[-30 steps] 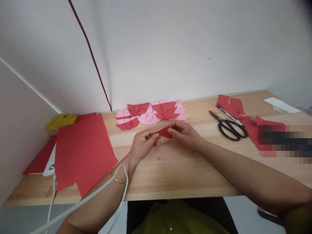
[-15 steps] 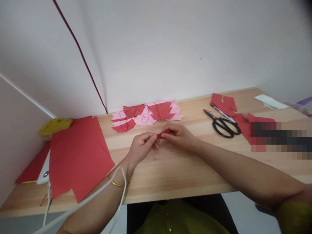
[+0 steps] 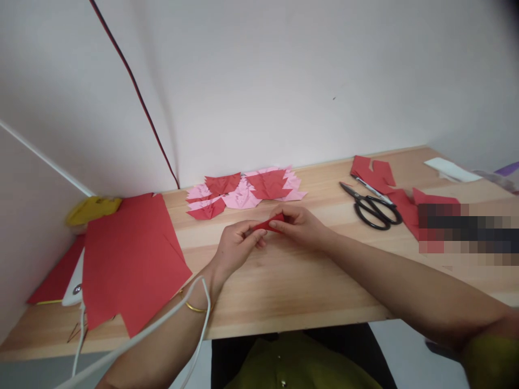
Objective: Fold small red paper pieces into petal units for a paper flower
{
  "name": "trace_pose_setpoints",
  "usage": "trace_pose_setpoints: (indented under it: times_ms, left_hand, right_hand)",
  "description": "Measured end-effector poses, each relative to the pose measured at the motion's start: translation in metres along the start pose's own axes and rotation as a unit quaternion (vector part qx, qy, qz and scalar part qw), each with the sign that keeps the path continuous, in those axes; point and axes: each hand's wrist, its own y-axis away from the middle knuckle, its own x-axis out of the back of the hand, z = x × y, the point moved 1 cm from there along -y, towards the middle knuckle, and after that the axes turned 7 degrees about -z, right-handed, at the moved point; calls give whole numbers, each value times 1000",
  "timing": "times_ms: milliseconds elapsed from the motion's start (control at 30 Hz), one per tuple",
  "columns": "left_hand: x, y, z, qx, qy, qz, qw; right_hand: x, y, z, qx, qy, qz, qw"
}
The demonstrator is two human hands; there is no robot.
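Between my two hands, above the middle of the wooden table (image 3: 279,289), is a small folded piece of red paper (image 3: 267,224). My left hand (image 3: 239,242) pinches its left end between thumb and fingers. The right end is gripped by my right hand (image 3: 298,227), thumb laid along its near side. Fingers cover much of the paper, so its full shape is hidden. Just beyond my hands, red and pink paper cut-outs (image 3: 243,193) with jagged edges lie in an overlapping group against the wall.
Black-handled scissors (image 3: 371,208) and a pen (image 3: 373,190) lie to the right, beside red paper scraps (image 3: 371,174). A large red sheet (image 3: 132,259) covers the left side, with a yellow item (image 3: 92,210) behind it. A white cable (image 3: 138,340) crosses over my left forearm.
My left thumb and fingers have shifted slightly on the red paper, and more of it shows between my hands. Everything else stays in place.
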Motion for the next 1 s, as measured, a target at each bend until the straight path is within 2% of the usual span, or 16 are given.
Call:
trace_pose_setpoints:
  times_ms: [200, 467, 667, 800, 1000]
  left_hand:
    - [0, -2, -6, 14, 28, 10, 999]
    - [0, -2, -1, 13, 26, 16, 999]
    - [0, 1, -1, 3, 3, 7, 1000]
    - [1, 2, 0, -9, -32, -19, 999]
    - [6, 1, 2, 1, -21, -28, 999]
  right_hand:
    - [0, 0, -2, -13, -13, -1, 1000]
    - [0, 1, 0, -14, -10, 1, 1000]
    - [-1, 1, -1, 4, -4, -12, 1000]
    - [-3, 1, -3, 16, -2, -21, 1000]
    - [7, -2, -5, -19, -35, -25, 999]
